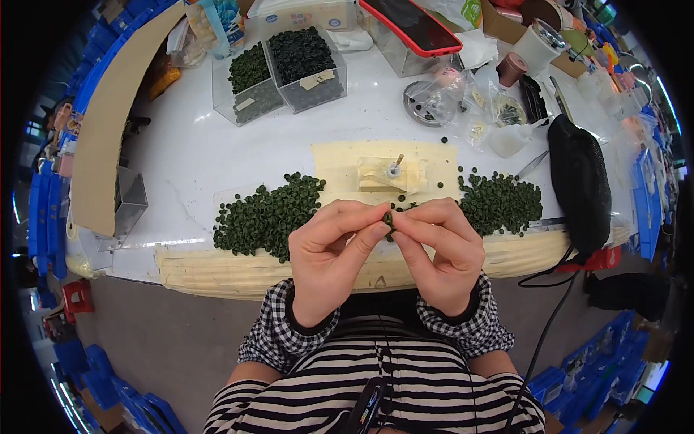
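My left hand (325, 249) and my right hand (444, 249) meet at the table's near edge, thumbs and index fingers pinched together. Between their fingertips is a small dark green round piece (389, 220), mostly covered by the fingers, so I cannot tell if it is one part or two. Beside my left hand spreads a pile of small dark green round pieces (264, 215). A second pile of similar pieces (502, 204) lies to the right of my right hand. Just beyond my fingers is a block wrapped in cream tape (376, 176), with a short upright peg (399, 160) on it.
Two clear bins, one with green pieces (249, 70) and one with darker pieces (300, 54), stand at the back. A red-cased phone (410, 27) rests on a clear box. Tweezers (533, 165) and a black pouch (580, 184) lie right. Cardboard (101, 134) stands left.
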Motion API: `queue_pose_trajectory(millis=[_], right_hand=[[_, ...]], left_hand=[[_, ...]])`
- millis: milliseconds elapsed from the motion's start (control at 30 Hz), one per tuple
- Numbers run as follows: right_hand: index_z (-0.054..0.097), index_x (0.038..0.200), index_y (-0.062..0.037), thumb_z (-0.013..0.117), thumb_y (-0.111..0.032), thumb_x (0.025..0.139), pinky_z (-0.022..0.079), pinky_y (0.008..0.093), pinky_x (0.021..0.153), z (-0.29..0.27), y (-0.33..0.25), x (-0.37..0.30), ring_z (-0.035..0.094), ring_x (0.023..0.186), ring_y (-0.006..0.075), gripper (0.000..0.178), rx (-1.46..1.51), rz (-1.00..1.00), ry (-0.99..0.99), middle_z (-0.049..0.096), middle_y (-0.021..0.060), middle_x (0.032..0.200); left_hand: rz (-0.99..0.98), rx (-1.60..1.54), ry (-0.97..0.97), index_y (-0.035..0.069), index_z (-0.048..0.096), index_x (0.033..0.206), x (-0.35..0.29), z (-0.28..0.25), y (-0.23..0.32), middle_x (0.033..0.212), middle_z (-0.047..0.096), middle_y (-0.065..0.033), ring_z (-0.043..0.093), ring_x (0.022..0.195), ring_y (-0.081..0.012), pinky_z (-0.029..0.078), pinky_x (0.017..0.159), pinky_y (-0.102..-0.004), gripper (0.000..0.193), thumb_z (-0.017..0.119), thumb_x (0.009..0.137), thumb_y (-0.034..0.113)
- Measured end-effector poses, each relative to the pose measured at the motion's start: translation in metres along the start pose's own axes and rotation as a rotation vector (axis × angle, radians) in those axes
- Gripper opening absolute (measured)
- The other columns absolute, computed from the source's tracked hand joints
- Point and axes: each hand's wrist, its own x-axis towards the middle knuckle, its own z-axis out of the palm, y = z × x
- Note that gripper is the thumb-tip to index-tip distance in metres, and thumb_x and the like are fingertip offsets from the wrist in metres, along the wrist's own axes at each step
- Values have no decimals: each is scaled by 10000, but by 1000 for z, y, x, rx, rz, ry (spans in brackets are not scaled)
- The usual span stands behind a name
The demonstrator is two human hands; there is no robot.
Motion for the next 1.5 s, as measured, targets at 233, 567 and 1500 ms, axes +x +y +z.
queue_pose_trajectory(millis=[233, 567, 1500], right_hand=[[742, 982, -20, 743, 83, 729, 482, 272, 660, -2, -1, -1, 612, 771, 192, 273, 31, 23, -29, 666, 82, 884], [739, 1013, -23, 741, 71, 752, 489, 253, 652, -6, 0, -3, 612, 767, 175, 278, 105, 91, -99, 663, 85, 904], [737, 1040, -35, 747, 69, 728, 475, 267, 634, -4, -1, -5, 607, 739, 185, 329, -8, -8, -99, 666, 77, 883]], left_hand=[[-63, -85, 40, -23, 704, 1043, -2, 2, 4, 977, 669, -90, 630, 861, -98, 507, 721, -202, 193, 660, 862, -75], [62, 64, -56, -27, 704, 1020, 1, -6, 2, 983, 686, -118, 652, 904, -150, 520, 789, -246, 195, 665, 841, -94], [143, 141, -31, 11, 732, 980, 1, -7, -1, 912, 713, -112, 669, 828, -161, 519, 716, -249, 209, 707, 794, -82]])
